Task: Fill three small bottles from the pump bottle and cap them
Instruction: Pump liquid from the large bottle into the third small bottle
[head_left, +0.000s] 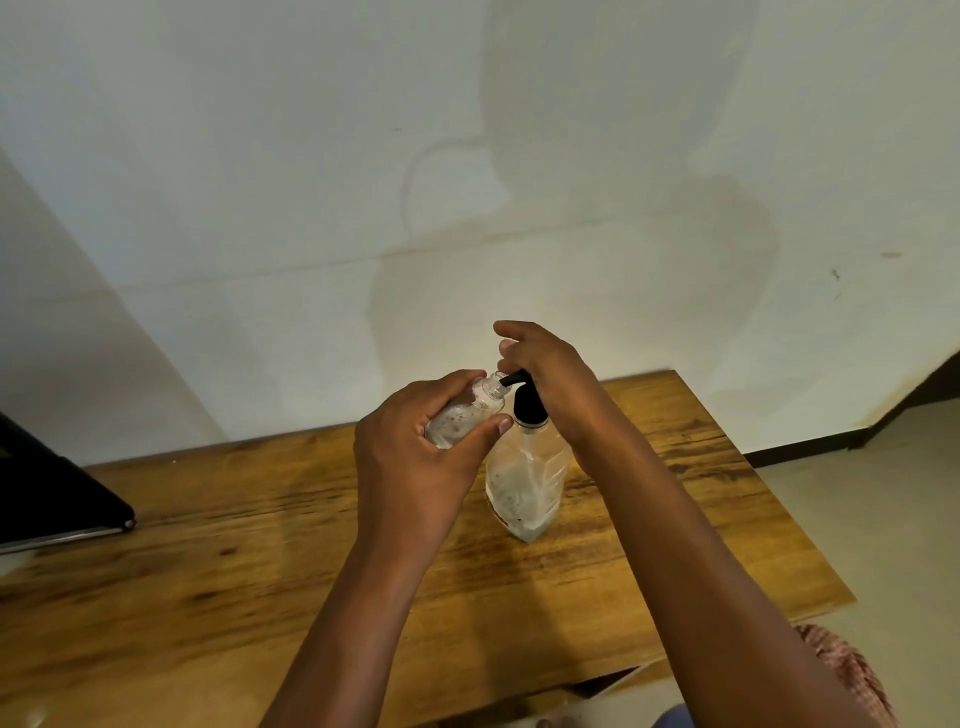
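A small clear bottle is held tilted above a wooden table by the left hand, with the fingers curled over its far side and the thumb pressed along its near side. Its open mouth is turned to the right and is met by the black spout of the pump bottle, so that spout and mouth are touching. Some cloudy liquid can be seen inside the small bottle.

The pump bottle is stood upright on the table, just right of the small one — clear, with a black pump head and pale liquid low in its body. The pump head is covered by the right hand, palm down; its fingers are loosely bent and slightly apart, the forefinger raised.

A dark flat object lies at the table's left edge.
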